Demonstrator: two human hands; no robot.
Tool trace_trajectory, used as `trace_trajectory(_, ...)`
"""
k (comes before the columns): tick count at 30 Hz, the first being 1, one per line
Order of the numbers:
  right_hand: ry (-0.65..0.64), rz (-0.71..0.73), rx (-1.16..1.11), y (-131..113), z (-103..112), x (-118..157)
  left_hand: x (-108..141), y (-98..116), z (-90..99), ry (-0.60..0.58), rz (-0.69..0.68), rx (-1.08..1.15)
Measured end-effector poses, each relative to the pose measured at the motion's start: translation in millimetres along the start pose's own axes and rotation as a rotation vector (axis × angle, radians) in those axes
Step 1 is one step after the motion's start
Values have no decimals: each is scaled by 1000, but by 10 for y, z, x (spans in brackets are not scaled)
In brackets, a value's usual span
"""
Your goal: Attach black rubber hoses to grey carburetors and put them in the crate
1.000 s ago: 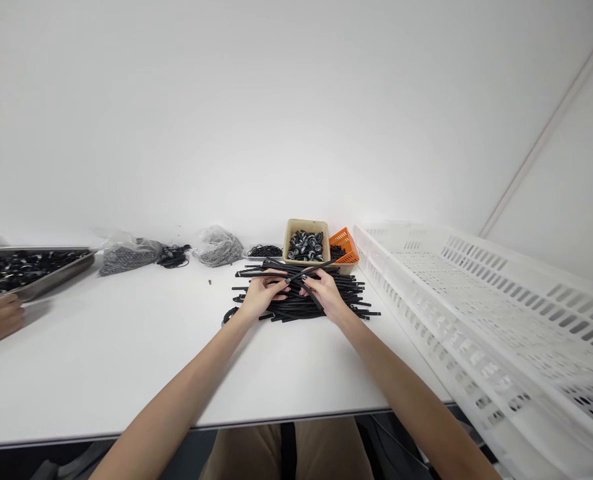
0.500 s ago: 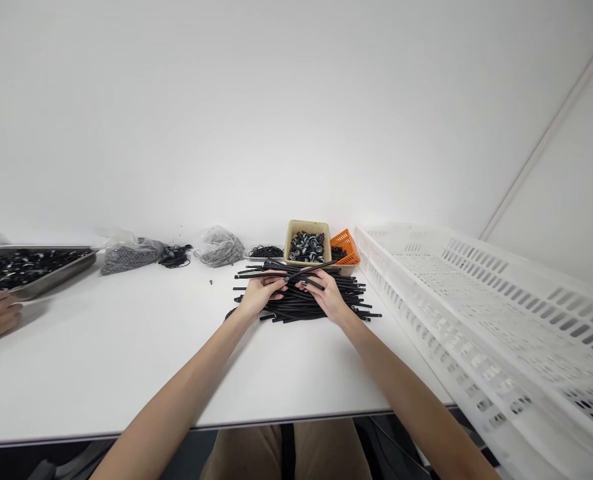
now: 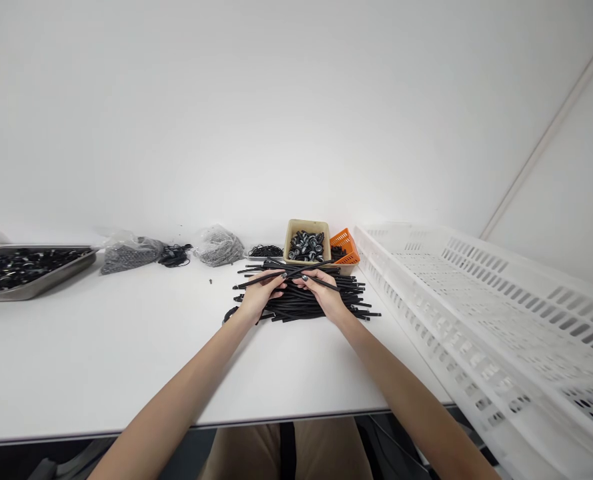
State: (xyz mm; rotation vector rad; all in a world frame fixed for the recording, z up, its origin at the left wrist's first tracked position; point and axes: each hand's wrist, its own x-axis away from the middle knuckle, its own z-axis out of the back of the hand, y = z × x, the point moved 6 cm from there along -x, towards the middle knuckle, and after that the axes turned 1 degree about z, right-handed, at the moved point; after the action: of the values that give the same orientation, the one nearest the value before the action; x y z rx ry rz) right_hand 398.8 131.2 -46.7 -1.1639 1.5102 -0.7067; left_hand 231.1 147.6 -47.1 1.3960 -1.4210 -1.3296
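- Head view, hands: left hand (image 3: pixel 260 293) and right hand (image 3: pixel 327 293), near each other, fingertips pinched on slender black rods (image 3: pixel 331 285), above the rod pile (image 3: pixel 296 311).
- Head view, hazards (judged): from where I stand, the crossed rods could catch neighbours and drag them askew, since the pile lies loose and tangled; a light pinch could let one slip. An elbow swung wide could knock the white crates (image 3: pixel 456 327). A careless reach could tip the orange basket (image 3: pixel 349 241), which sits tilted beside the beige bin (image 3: pixel 308 225).
- Head view, counts: two hands; one pile, its rods overlapping too much to count; one beige bin; one orange basket; apparently two white crates, stacked; one metal tray (image 3: pixel 41 288); two filled clear bags (image 3: pixel 133 257), a third partly visible.
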Motion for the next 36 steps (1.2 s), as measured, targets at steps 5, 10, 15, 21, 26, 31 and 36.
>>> trace_trajectory(5,-74,-29,-7,-31,-89,46,-33,-34,20,32,33,88)
trace_trajectory(10,-87,-62,-16,25,-101,47,-12,-7,1,52,29,96)
trace_trajectory(15,-22,-6,11,-7,-54,4,32,30,-53,34,-7,22)
trace_trajectory(21,-16,114,67,-149,-70,18,65,28,-142,2,-84,-61)
trace_trajectory(26,96,56,27,-74,0,-3,109,71,-201,-27,-189,-191)
trace_trajectory(31,166,12,-96,-31,20,-6,224,169,-231,-17,-380,-356)
trace_trajectory(36,218,-58,-182,-12,45,1,356,265,-304,-76,-654,-646)
